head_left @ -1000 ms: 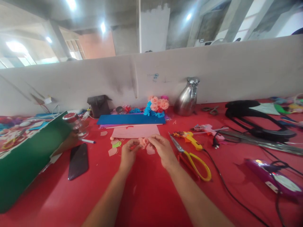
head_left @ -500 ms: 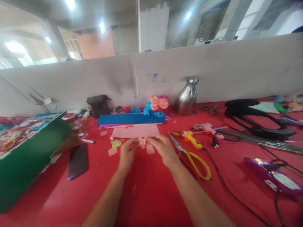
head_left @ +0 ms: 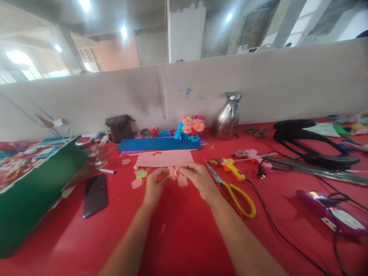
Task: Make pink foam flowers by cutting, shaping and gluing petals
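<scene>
Between my two hands is a small peach craft flower [head_left: 173,173], held just above the red table. My left hand [head_left: 155,184] pinches its left side with thumb and forefinger. On the opposite side, the fingertips of my right hand [head_left: 197,178] close on its edge. A loose peach petal piece [head_left: 182,181] lies beneath my right fingers. More cut petals [head_left: 137,184] and a green scrap [head_left: 142,174] lie left of my left hand. Behind the flower rests a pink foam sheet [head_left: 165,158]. The fingertips partly cover the flower.
Scissors with yellow handles [head_left: 234,197], a yellow glue gun [head_left: 230,168] and its cord lie at right, near a purple power strip [head_left: 330,214]. A phone [head_left: 96,195], a glass jar [head_left: 91,151] and a green box [head_left: 40,195] stand left. A steel flask [head_left: 227,119] is behind.
Both hands stay in nearly the same place, pinching the flower. My right fingers shift slightly along its edge.
</scene>
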The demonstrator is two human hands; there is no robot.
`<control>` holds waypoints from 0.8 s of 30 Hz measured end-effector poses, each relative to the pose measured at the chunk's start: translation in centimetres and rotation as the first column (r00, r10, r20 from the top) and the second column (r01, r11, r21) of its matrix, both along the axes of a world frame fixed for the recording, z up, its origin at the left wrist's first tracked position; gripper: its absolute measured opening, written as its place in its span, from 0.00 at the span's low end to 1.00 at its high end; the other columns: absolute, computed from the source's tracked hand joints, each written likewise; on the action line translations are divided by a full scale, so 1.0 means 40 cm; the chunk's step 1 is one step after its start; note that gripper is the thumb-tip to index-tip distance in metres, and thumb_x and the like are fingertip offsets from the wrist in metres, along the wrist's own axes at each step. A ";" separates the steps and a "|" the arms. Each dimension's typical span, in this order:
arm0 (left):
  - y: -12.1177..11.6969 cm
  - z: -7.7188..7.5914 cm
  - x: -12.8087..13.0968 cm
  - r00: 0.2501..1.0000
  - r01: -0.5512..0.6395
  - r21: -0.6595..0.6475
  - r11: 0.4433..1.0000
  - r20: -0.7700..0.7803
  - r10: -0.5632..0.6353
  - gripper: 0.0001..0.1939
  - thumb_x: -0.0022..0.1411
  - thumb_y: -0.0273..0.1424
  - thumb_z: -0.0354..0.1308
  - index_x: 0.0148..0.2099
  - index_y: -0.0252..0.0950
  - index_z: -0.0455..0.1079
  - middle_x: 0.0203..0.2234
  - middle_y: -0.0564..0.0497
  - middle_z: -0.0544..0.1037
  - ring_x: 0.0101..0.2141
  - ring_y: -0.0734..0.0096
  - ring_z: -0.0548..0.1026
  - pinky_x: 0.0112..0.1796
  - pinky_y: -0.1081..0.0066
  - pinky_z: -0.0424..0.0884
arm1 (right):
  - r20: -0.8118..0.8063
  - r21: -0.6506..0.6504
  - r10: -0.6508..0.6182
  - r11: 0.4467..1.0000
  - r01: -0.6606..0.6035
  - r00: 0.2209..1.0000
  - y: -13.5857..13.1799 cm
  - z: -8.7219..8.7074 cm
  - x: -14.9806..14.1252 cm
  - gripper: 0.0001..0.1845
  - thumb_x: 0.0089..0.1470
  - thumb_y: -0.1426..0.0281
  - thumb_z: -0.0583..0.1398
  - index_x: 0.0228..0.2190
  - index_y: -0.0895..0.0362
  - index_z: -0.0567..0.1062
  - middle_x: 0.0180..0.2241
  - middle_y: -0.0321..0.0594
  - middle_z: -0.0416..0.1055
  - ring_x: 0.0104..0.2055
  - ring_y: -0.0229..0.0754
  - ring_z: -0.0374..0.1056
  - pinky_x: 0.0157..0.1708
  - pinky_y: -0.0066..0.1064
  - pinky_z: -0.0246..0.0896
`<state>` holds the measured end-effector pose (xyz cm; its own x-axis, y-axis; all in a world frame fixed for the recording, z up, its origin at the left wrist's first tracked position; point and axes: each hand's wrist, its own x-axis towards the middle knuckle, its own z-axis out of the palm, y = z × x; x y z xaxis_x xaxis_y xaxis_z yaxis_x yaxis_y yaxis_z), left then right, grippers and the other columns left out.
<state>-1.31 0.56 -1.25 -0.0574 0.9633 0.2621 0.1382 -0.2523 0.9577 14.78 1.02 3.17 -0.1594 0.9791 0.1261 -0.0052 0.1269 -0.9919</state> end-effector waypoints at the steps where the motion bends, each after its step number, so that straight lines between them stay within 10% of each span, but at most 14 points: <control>1: 0.000 -0.002 -0.001 1.000 -0.003 -0.002 1.000 -0.003 0.003 0.02 0.50 0.27 0.58 0.30 0.35 0.71 0.27 0.51 0.75 0.33 0.68 0.72 0.38 0.70 0.66 | 0.015 0.002 -0.005 1.000 0.005 1.000 0.001 -0.002 0.000 0.10 0.44 0.64 0.60 0.27 0.57 0.77 0.28 0.37 0.74 0.33 0.39 0.66 0.35 0.30 0.57; 24: -0.002 0.007 0.002 0.998 -0.021 0.007 1.000 -0.059 0.022 0.04 0.50 0.28 0.58 0.30 0.35 0.73 0.28 0.50 0.77 0.32 0.68 0.72 0.38 0.71 0.65 | 0.141 -0.011 0.038 0.999 -0.037 0.989 0.006 0.004 0.020 0.10 0.45 0.63 0.61 0.27 0.56 0.78 0.30 0.38 0.76 0.34 0.42 0.68 0.35 0.31 0.58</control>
<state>-1.24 0.48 -0.97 -0.0625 0.9604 0.2717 0.1996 -0.2547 0.9462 15.57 1.25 3.32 -0.2118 0.9730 0.0913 0.1302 0.1206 -0.9841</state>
